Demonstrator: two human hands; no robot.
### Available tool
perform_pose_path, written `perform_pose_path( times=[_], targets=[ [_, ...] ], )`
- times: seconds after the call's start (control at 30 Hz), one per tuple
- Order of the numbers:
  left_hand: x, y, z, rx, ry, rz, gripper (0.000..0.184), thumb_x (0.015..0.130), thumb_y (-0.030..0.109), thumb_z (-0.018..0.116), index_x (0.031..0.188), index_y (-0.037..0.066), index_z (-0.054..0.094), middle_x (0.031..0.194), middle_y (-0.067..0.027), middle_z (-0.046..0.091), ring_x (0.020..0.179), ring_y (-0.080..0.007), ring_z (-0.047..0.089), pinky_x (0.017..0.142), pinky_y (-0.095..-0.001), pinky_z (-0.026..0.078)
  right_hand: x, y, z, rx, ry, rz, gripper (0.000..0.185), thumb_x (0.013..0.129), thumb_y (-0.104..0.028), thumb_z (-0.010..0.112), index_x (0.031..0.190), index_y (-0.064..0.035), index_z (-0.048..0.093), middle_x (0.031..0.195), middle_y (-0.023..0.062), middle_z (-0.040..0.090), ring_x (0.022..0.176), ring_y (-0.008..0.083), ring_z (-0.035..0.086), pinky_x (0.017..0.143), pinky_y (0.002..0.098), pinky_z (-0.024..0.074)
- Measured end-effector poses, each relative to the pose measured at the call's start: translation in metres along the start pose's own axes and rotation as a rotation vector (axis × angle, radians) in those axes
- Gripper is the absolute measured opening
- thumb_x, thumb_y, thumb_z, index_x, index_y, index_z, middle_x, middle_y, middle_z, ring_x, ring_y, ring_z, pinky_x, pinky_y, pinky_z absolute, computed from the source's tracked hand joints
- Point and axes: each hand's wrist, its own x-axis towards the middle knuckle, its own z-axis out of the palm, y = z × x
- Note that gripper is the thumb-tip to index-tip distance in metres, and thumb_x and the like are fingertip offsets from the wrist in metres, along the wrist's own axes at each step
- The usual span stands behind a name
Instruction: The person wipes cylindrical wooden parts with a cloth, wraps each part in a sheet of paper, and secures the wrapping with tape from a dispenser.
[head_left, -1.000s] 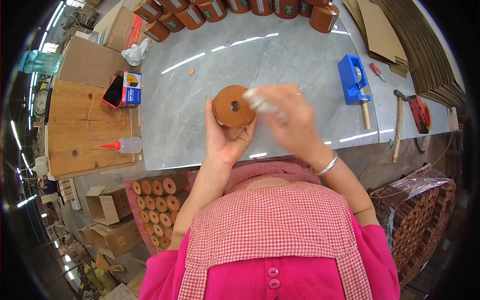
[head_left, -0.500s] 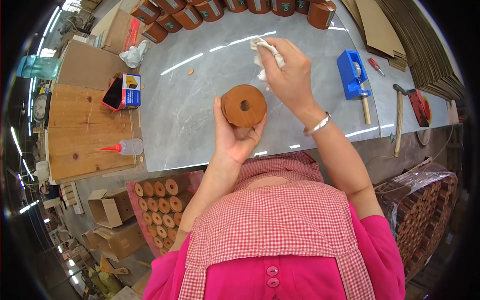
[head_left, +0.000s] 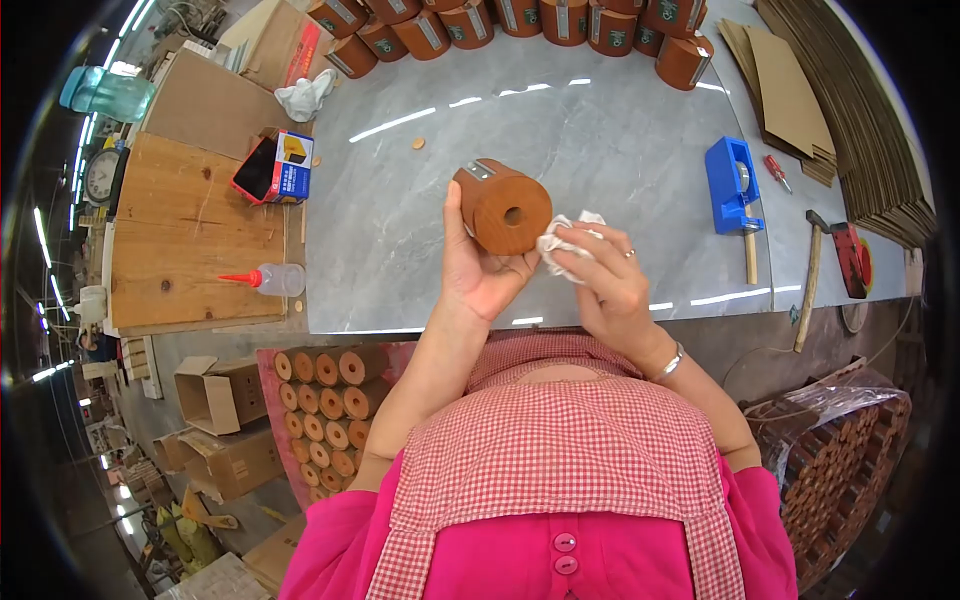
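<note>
My left hand (head_left: 482, 278) grips a reddish-brown wooden cylinder (head_left: 512, 217) from below and the left side, above the grey tabletop. The cylinder's flat end, with a round hole in its middle, faces me, and a metal strip shows on its upper left side. In my right hand (head_left: 612, 280) is a crumpled white cloth (head_left: 566, 243), pinched between the fingers. The cloth is at the lower right edge of the cylinder's end and appears to touch it.
Finished-looking brown cylinders (head_left: 565, 22) line the table's far edge. At right are a blue tape dispenser (head_left: 733, 185), a screwdriver (head_left: 778, 174), a hammer (head_left: 808, 280) and cardboard sheets (head_left: 790, 90). At left are a red-tipped bottle (head_left: 275, 279), a small box (head_left: 290, 168) and a white rag (head_left: 305, 96).
My right hand has come down and toward me with the cloth, to the cylinder's lower right edge. The cylinder has tilted, so its side and metal strip now show.
</note>
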Motion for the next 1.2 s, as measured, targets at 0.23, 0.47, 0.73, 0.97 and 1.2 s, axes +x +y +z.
perform_pose_path(
  times=[0.23,0.47,0.73,0.97,1.2],
  targets=[
    [-0.003,-0.008,0.011,0.037,-0.004,0.028,0.071,0.090,0.072,0.055,0.134,0.017,0.055,0.130,-0.0050,0.061,0.120,-0.0246,0.060,0.104,-0.0427,0.051,0.049,-0.019,-0.001,-0.019,0.167,-0.064,0.038,0.076,0.011,0.063,0.110,-0.0015,0.073,0.124,0.0144,0.069,0.121,0.0365,0.061,0.100,0.0457,0.0497],
    [-0.007,0.018,0.003,0.155,-0.202,0.189,0.073,0.092,0.068,0.057,0.137,0.010,0.053,0.128,-0.0124,0.061,0.122,-0.0290,0.057,0.104,-0.0459,0.050,0.004,-0.017,0.026,0.132,-0.151,-0.188,0.035,0.081,0.008,0.062,0.113,-0.0015,0.072,0.122,0.0156,0.069,0.120,0.0319,0.063,0.101,0.0448,0.0500],
    [-0.004,0.049,-0.014,0.213,-0.341,0.278,0.094,0.083,0.081,0.057,0.147,0.014,0.041,0.136,-0.0163,0.052,0.127,-0.0339,0.053,0.106,-0.0554,0.047,-0.033,0.014,-0.013,0.070,-0.098,0.247,0.037,0.079,0.011,0.054,0.111,0.0023,0.070,0.117,0.0186,0.070,0.110,0.0352,0.065,0.097,0.0413,0.0498],
    [0.000,0.038,-0.020,0.210,-0.299,0.224,0.092,0.088,0.083,0.043,0.150,0.015,0.039,0.137,-0.0172,0.051,0.129,-0.0380,0.052,0.107,-0.0589,0.045,-0.015,0.017,-0.018,0.100,-0.063,0.269,0.037,0.081,0.011,0.054,0.113,0.0017,0.069,0.116,0.0197,0.070,0.108,0.0347,0.066,0.094,0.0391,0.0506],
    [-0.005,0.028,-0.011,0.402,-0.245,0.306,0.070,0.104,0.065,0.028,0.152,0.014,0.036,0.143,-0.0158,0.049,0.136,-0.0348,0.048,0.113,-0.0544,0.041,0.029,-0.007,0.003,0.262,0.072,0.268,0.038,0.088,0.009,0.053,0.123,0.0010,0.065,0.123,0.0199,0.066,0.110,0.0318,0.066,0.093,0.0361,0.0511]
  ],
)
